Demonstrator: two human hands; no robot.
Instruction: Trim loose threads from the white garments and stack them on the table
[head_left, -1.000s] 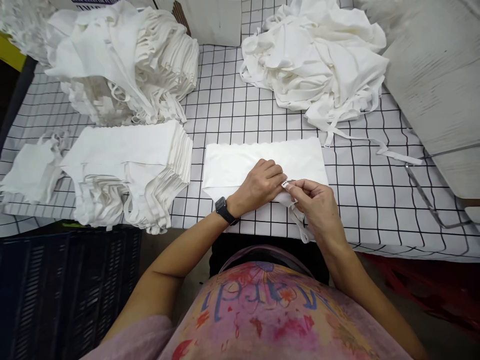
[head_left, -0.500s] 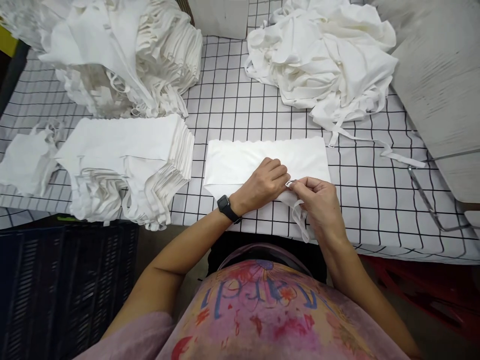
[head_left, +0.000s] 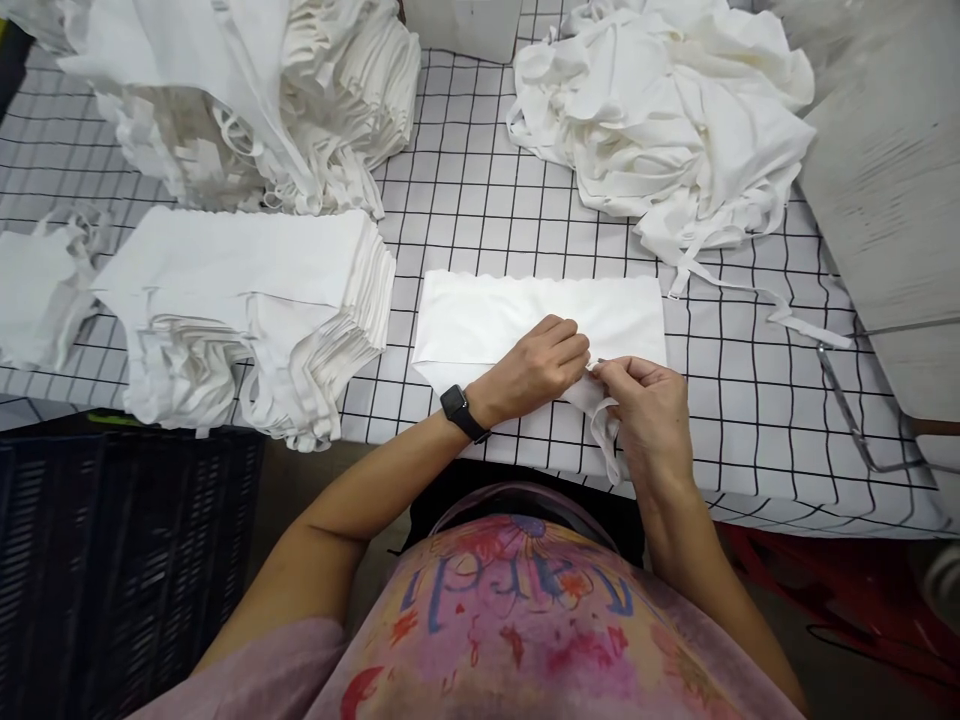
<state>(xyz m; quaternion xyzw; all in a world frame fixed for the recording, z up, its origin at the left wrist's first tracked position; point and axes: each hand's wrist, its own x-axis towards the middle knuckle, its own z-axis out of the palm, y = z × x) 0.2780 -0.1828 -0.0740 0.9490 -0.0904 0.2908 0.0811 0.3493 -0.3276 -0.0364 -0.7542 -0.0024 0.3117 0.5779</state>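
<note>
A white bra top point(head_left: 517, 310) with a scalloped edge lies flat on the table in front of me, that edge facing away. My left hand point(head_left: 544, 360), a dark watch on its wrist, rests over the garment's near part with its fingers curled closed around the strap. Close against it, my right hand point(head_left: 649, 400) pinches the same white strap point(head_left: 604, 435) between thumb and forefinger. A bit of white shows between the fingertips; its detail is too small to make out. The strap's loose loop dangles toward the table edge below my right hand.
To the left stands a neat stack of folded white tops point(head_left: 247, 265), with a larger heap point(head_left: 352, 90) behind it. A loose pile of white garments point(head_left: 667, 120) lies at the back right. At right are a bent metal rod point(head_left: 847, 400) and a pale board point(head_left: 892, 220).
The view has shifted slightly. Both hands stay together at the strap; the small white buckle seen between the fingertips earlier is now mostly covered.
</note>
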